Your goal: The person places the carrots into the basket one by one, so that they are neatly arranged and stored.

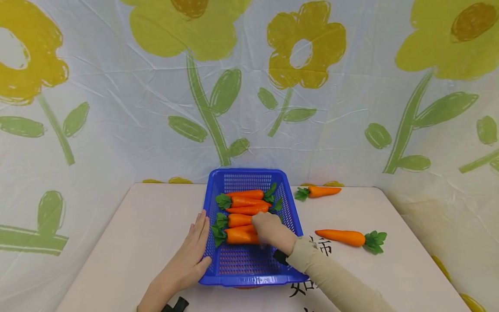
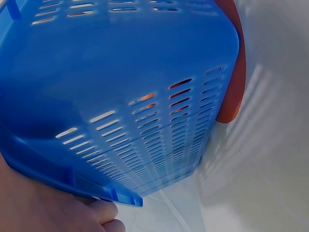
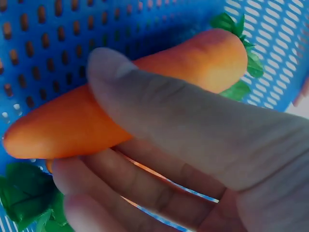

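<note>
My right hand [image 1: 273, 229] reaches into the blue plastic basket [image 1: 253, 281] and grips an orange carrot [image 1: 239, 237] nearest the basket's front. In the right wrist view, the thumb lies across this carrot [image 3: 207, 60], with the fingers bent below it. Its green leaves point towards the basket's left side. Several more carrots [image 1: 247, 202] lie crosswise behind it, some with leaves to the left and some to the right. My left hand [image 1: 191, 251] rests along the basket's left rim, its fingers straight; in the left wrist view, fingertips [image 2: 104, 212] show beside the rim.
Two carrots lie on the pale table [image 1: 156, 225] right of the basket: one near the back [image 1: 324, 191], one farther forward [image 1: 343, 237]. A reddish-brown piece [image 2: 234, 96] shows under the basket. Behind the table hangs a flower-print cloth [image 1: 331, 143].
</note>
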`<state>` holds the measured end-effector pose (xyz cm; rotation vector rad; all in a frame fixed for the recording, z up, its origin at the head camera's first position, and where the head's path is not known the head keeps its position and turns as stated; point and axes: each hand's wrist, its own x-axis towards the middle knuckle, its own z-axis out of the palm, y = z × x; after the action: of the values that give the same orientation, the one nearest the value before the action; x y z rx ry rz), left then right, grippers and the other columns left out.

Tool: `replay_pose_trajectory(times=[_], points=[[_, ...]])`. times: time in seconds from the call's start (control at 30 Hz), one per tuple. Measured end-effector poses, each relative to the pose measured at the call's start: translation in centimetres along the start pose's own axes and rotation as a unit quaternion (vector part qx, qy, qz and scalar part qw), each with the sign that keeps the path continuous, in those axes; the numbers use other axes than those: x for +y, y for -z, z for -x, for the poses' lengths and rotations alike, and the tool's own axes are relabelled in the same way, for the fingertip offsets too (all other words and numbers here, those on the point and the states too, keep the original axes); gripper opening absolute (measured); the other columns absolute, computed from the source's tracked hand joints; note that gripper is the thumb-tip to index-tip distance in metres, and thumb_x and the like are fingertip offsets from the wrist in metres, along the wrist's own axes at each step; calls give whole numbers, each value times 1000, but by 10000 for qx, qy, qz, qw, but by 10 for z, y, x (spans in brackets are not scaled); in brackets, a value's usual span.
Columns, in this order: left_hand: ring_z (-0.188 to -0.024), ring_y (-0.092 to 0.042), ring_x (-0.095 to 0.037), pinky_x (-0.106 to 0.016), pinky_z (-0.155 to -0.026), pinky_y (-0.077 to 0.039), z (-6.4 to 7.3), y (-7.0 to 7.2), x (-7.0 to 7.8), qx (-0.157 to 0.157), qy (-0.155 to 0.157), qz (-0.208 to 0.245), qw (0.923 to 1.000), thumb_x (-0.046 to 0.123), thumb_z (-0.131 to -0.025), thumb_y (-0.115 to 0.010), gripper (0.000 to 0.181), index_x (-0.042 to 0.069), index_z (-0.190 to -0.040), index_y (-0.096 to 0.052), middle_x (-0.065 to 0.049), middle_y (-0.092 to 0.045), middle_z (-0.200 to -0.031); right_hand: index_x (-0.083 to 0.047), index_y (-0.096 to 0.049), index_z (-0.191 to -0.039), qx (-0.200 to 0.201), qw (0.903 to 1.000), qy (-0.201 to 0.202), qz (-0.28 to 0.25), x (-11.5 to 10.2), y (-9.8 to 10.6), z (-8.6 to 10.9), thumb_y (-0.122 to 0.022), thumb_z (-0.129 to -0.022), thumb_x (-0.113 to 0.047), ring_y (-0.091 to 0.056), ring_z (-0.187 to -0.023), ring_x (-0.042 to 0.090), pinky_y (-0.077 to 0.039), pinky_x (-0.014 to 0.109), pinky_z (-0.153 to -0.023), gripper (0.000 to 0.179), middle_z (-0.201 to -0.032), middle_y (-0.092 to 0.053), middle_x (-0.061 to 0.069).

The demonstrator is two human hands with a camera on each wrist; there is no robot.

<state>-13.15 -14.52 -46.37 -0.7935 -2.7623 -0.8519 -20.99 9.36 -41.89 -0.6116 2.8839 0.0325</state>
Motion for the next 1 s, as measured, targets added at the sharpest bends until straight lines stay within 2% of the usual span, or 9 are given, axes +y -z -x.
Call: replay_pose_trajectory(times=[0.07,0.2,0.43,0.67,0.77,0.9,1.0], points=[[-151,1,-35,-24,-117,12,0,0,0,-2,7,2,10000,4,-82,-57,90,-8,-156,-6,-19,5,-165,-13,-68,-85,-19,9995,42,306,-3,-3,0,-91,-65,-15,-64,-74,24,-58,37,-62,30,-82,-64,5],[-151,1,-34,-24,-117,12,0,0,0,-22,41,0,10000,5,-82,-57,91,-7,-156,-5,-18,6,-165,-14,-69,-85,-30,9977,54,668,-8,-5,-1,-86,-74,-17,-65,-74,23,-58,36,-61,21,-81,-63,4],[-151,1,-34,-25,-117,11,0,1,1,-6,54,17,10000,4,-82,-57,91,-6,-156,-5,-18,6,-165,-15,-69,-89,-100,9967,-23,807,-8,-9,-4,-85,-76,-24,-65,-75,23,-58,37,-66,23,-83,-64,3],[-151,0,-34,-25,-118,11,0,1,1,27,40,-22,10000,4,-82,-57,91,-7,-156,-5,-19,5,-165,-17,-62,-70,223,9981,-92,572,-3,-8,-6,-88,-62,-9,-63,-67,23,-53,38,-50,28,-72,-57,1],[-151,0,-34,-25,-117,11,0,0,1,44,19,-33,10000,4,-81,-58,91,-7,-156,-6,-19,4,-165,-17,-60,-68,247,9985,-59,486,-2,-8,-5,-86,-62,-6,-60,-63,21,-51,36,-46,29,-69,-54,0],[-151,0,-34,-24,-117,11,0,0,0,43,29,-15,10000,4,-82,-58,91,-7,-156,-6,-18,4,-165,-14,-64,-76,133,9986,-185,471,-2,-7,-4,-81,-75,-18,-60,-65,22,-55,37,-55,17,-73,-59,3],[-151,0,-34,-24,-117,11,0,-1,-1,31,42,-7,10000,4,-82,-58,91,-7,-156,-6,-18,5,-165,-12,-70,-87,-6,9989,-345,323,-4,-5,-4,-77,-83,-31,-63,-72,24,-59,40,-67,20,-82,-66,7]])
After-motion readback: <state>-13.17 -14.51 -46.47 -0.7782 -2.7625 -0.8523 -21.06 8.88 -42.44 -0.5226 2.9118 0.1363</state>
